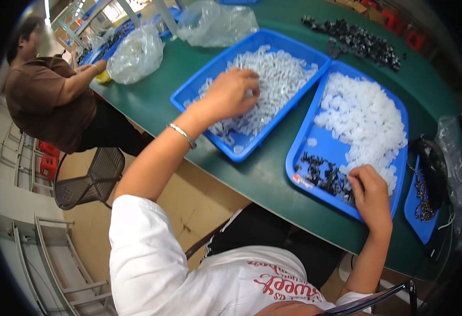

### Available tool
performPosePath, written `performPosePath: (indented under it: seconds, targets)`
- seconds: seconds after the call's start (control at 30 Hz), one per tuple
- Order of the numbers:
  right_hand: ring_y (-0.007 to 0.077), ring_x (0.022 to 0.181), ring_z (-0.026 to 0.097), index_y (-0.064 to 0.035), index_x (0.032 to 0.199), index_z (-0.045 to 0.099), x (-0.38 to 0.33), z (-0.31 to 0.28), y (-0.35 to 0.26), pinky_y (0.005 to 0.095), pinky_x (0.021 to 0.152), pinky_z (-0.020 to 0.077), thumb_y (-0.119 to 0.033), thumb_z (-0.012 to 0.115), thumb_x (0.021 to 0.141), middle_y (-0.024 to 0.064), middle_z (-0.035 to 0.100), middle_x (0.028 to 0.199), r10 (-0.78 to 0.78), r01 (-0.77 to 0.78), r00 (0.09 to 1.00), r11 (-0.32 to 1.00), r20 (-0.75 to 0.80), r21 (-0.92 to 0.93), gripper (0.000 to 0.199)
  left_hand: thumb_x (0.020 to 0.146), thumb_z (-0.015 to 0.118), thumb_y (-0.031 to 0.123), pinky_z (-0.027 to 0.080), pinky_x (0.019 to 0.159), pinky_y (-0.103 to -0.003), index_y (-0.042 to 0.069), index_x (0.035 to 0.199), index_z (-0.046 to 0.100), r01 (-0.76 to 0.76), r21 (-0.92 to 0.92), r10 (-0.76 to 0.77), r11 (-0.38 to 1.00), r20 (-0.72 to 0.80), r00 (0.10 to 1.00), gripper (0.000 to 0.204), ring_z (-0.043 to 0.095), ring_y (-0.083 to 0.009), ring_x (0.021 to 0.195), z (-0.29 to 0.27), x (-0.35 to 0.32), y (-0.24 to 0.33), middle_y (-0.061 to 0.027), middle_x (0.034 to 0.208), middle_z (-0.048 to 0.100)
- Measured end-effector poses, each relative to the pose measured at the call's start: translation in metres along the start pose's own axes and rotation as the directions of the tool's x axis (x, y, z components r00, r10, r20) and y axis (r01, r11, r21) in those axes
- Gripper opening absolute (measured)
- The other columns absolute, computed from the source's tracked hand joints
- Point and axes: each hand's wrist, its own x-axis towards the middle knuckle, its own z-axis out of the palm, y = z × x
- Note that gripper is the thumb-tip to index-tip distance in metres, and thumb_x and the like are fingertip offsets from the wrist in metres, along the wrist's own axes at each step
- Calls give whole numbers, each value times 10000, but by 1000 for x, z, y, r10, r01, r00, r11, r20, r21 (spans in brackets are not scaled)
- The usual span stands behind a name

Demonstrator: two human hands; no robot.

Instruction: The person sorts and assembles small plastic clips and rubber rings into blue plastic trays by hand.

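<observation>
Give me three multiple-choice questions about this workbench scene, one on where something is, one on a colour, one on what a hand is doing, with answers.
1. Where is the left hand?
A. In the left blue tray of white plastic pieces
B. On the clear bags
C. Under the table

2. What colour is the table?
A. Red
B. Green
C. White

3. What is the right hand doing?
A. Lying flat and open on the table
B. Raised in the air
C. Resting curled at the right blue tray's near edge, beside small black parts

Answers: 1 A, its fingers dip into the white pile. 2 B, the surface around the trays is dark green. 3 C, its fingers fold inward at the tray edge.
</observation>
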Motion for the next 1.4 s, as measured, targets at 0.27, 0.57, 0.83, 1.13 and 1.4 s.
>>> performPosePath:
  seconds: [0.27,0.57,0.83,1.13,1.4]
  targets:
    - [362,788,616,0,890,608,0,-4,-8,404,695,489,-17,656,843,149,617,872,6,-5,1000,1000,-20,16,68,812,669,133,508,838,-326,55,845,681,436,-571,-440,695,141,887,85,643,-207,971,-18,0,-7,-102,1104,668]
    - [348,769,615,3,889,601,5,-2,-10,394,682,485,-2,658,838,143,613,861,3,-3,1000,1000,-24,6,77,890,652,125,482,718,-255,32,963,658,432,-779,-457,454,213,864,119,605,-96,819,-15,-6,-11,-13,896,651]
    - [347,761,610,-1,890,599,6,-3,-9,393,677,483,-1,662,835,142,606,855,19,-19,1000,1000,-12,23,83,881,618,135,474,835,-387,56,945,625,195,-376,-146,906,155,977,103,576,-285,927,-25,-13,-1,-118,927,655]
    - [350,763,610,-4,890,602,5,-3,-12,399,680,483,-4,664,835,142,608,862,16,-16,1000,1000,-13,-2,83,899,613,86,479,679,-272,22,984,622,438,-590,-356,678,258,898,107,612,-132,769,-28,-29,-21,-43,822,641]
    - [346,761,610,2,888,600,6,-3,-10,396,684,482,2,658,834,141,608,864,50,-50,999,999,6,20,79,949,595,95,500,672,-240,-19,1023,612,563,-758,-478,330,380,792,137,624,-108,755,-34,-24,-16,-58,896,668]
